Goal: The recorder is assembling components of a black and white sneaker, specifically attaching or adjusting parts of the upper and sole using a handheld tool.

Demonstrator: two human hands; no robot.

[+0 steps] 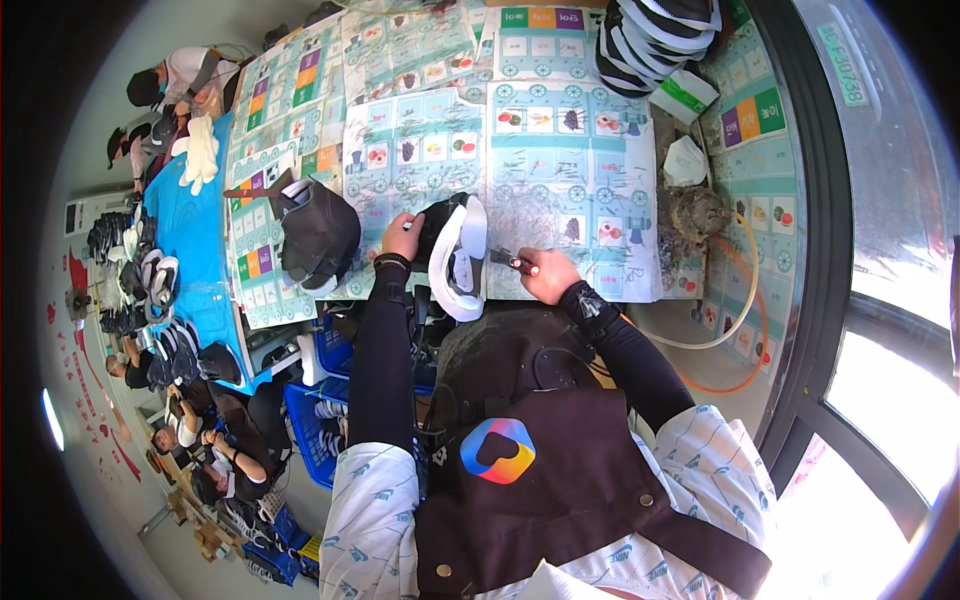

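My left hand (pixel 402 238) is closed on the heel or toe end of a black shoe (pixel 458 250) with a thick white sole, tilted on its side at the table's near edge. Just right of it, my right hand (pixel 552 278) grips a small brush (pixel 512 261) with dark bristles and a reddish handle. The brush tip points toward the shoe, with a small gap between them. Left of my left hand sits a dark brown, rounded thing (pixel 318 235) whose kind I cannot make out.
Printed sheets cover the worktable (pixel 560 170). At the far right stand stacked black-and-white shoe parts (pixel 655 45), a green-and-white box (pixel 685 95) and a crusted pot (pixel 695 212) near hoses (pixel 752 270). White gloves (pixel 200 155) lie on a blue table; blue crates (pixel 310 435) stand below. Other people work at left.
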